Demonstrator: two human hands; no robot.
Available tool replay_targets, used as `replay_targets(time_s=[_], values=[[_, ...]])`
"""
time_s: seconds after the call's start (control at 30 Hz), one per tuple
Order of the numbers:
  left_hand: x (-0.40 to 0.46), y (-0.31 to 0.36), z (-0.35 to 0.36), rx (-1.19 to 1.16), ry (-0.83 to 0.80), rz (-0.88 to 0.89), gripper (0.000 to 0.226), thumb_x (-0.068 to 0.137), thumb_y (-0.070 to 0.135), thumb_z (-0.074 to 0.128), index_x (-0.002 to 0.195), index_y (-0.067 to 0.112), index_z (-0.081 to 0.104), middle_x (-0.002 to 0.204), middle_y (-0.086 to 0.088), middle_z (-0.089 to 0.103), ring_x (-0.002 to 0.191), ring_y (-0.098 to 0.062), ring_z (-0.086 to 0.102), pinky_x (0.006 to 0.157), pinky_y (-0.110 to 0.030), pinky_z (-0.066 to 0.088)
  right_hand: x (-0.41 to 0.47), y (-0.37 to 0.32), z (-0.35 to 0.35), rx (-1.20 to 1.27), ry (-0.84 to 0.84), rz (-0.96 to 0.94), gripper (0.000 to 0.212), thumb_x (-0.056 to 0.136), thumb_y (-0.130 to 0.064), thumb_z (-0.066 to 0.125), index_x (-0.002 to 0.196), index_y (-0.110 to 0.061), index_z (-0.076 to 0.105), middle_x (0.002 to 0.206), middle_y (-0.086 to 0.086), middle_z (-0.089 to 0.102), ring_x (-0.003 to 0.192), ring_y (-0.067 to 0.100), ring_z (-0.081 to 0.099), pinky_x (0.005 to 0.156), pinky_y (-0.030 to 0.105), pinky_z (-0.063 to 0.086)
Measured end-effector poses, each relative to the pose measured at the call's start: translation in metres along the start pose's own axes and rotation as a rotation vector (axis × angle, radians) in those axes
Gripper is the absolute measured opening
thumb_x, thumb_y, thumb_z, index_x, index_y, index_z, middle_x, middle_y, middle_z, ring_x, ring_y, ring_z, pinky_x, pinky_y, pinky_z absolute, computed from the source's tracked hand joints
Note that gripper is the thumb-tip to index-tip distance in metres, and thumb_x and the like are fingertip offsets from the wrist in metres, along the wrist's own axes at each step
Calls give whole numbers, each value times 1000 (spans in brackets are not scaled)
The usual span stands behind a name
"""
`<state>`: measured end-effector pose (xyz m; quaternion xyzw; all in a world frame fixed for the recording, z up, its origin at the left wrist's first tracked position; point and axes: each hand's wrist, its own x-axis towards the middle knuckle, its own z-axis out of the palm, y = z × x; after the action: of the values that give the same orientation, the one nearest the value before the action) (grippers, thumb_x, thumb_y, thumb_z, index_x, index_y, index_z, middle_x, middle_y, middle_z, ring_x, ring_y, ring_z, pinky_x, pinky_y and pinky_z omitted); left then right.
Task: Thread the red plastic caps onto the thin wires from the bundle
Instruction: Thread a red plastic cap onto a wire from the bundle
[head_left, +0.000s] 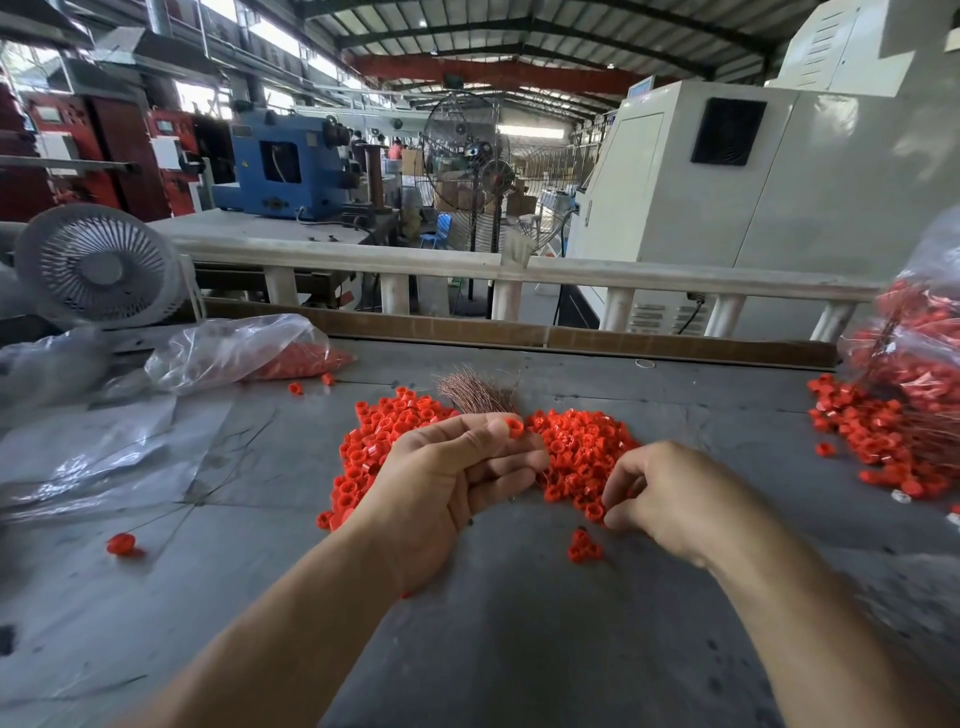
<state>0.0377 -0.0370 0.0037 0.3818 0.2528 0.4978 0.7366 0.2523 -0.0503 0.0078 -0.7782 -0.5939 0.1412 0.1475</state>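
Big factory hall in the back, steel roof trusses, a blue machine (283, 163) on the left, a tall pedestal fan (470, 150) in the middle and a pale boxy machine cabinet (727, 171) on the right, all behind a white railing (467, 270). Up front is a grey worktable (493, 623) with a small white desk fan (98, 265) at its far left corner. Loose pile of red caps (582, 457) sits in the middle of the table, small bright orange-red plastic rings, short and hollow, heaped up messy. Just behind the pile is the wire bundle (475, 395), thin coppery strands fanned out like a little broom. Left hand (447, 478) is curled, thumb and forefinger pinching a single cap (515, 427) at the tips, with a thin wire running down past its fingers. Right hand (660, 493) has its fingers bent in at the near edge of the pile, fingertips closing on caps there. A few strung caps (584, 545) lie between the hands. At the left there's a clear plastic bag (234, 353) with more caps inside, plus one stray cap on a wire (121, 544) near the table edge. At the right, another bag (919, 332) and a heap of finished caps (872, 431) on wires. Couldn't make out any readable writing or labels anywhere, it's all too small or blurry.
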Motion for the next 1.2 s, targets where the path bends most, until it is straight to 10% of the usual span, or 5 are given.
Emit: replay_targets(time_s=[0.97,1.2], values=[[0,-4,-1,44,19,4,30,80,13,71,106,-2,69,103,-28,74,87,-30,77,67,-28,62,-8,-8,5,-164,166,-50,20,84,-35,71,65,-30,65,67,-12,66,67,8,62,48,24,34],[0,-4,0,56,20,15,28,80,13,70,103,-1,69,102,-28,74,86,-29,77,67,-29,62,-1,-15,9,694,257,-196,18,89,-13,72,72,-18,69,58,2,70,41,7,54,43,21,39]])
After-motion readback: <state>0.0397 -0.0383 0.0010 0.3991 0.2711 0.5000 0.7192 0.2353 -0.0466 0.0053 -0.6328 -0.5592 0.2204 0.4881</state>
